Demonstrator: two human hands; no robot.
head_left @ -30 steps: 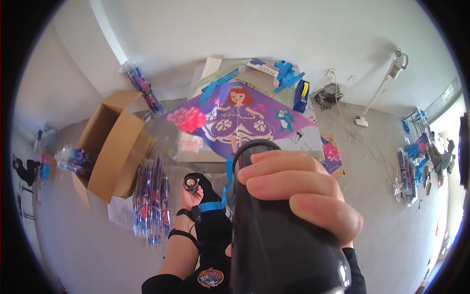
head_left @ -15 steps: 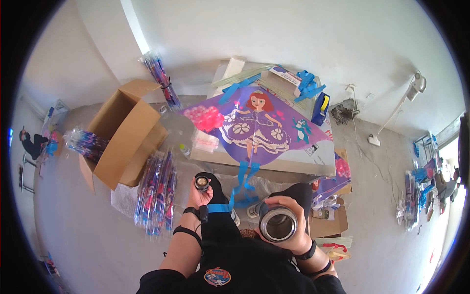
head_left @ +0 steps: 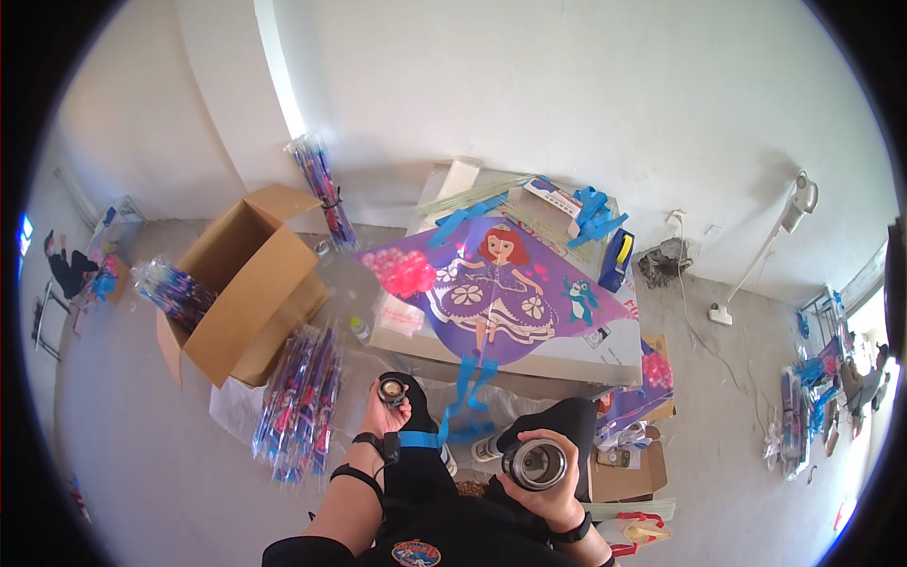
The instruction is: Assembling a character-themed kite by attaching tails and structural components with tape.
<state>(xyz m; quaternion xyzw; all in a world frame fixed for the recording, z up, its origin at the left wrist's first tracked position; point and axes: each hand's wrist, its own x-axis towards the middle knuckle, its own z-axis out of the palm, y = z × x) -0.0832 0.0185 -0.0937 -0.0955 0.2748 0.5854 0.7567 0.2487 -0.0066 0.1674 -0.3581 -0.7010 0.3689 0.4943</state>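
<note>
My right hand (head_left: 557,487) is wrapped round a dark thermos flask (head_left: 536,464) with a shiny steel rim, its open mouth facing up above my right thigh. Over my left knee, my left hand (head_left: 385,416) holds the flask's round dark lid (head_left: 391,388), its inner side turned up. In front of my knees stands a box-like table, on which a purple kite (head_left: 491,283) with a red-haired princess figure lies spread out. The kite's blue ribbon tails (head_left: 465,402) hang over the table's front edge between my legs.
A tape dispenser (head_left: 617,258) and a small carton (head_left: 553,197) lie on the table. Left are an open cardboard box (head_left: 255,302) and wrapped kite bundles (head_left: 298,406). A low carton (head_left: 628,477) sits at right. A stick vacuum (head_left: 770,241) leans on the wall; another person (head_left: 68,265) sits far left.
The whole scene sits lower in the picture as my head has tilted up. The flask's mouth has tipped slightly away from me; both hands keep their holds.
</note>
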